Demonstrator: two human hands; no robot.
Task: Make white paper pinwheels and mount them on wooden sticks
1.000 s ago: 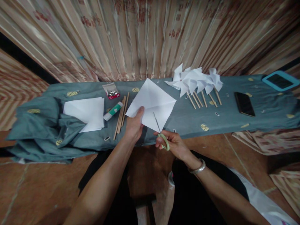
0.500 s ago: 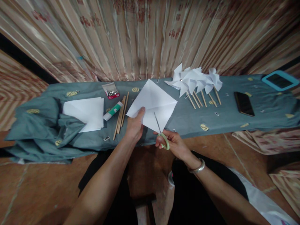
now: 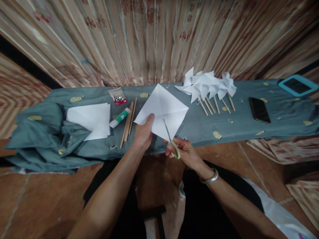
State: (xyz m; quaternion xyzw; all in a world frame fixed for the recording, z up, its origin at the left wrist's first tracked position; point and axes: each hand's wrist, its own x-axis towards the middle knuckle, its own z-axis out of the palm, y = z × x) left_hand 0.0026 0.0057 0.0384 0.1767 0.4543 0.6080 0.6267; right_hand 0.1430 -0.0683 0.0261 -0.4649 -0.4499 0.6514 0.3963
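Note:
A square sheet of white paper (image 3: 164,99), creased across its middle, is held corner-on above the cloth. My left hand (image 3: 144,132) pinches its lower left edge, thumb on top and fingers underneath. In my right hand (image 3: 183,149) is a pair of scissors (image 3: 175,150) with light green handles. One blade lies over the paper's face, pointing from the near corner toward the centre; the other blade is hidden, apparently beneath the sheet. Left of the paper are several wooden sticks (image 3: 128,124) and a green and white glue stick (image 3: 120,118).
Several white paper pinwheels (image 3: 206,84) on sticks lie to the right. Beyond them are a black phone (image 3: 259,110) and a blue-framed tablet (image 3: 297,85). A stack of white paper (image 3: 89,116) and an open red box of metal pins (image 3: 118,96) are at left on the green cloth (image 3: 159,146).

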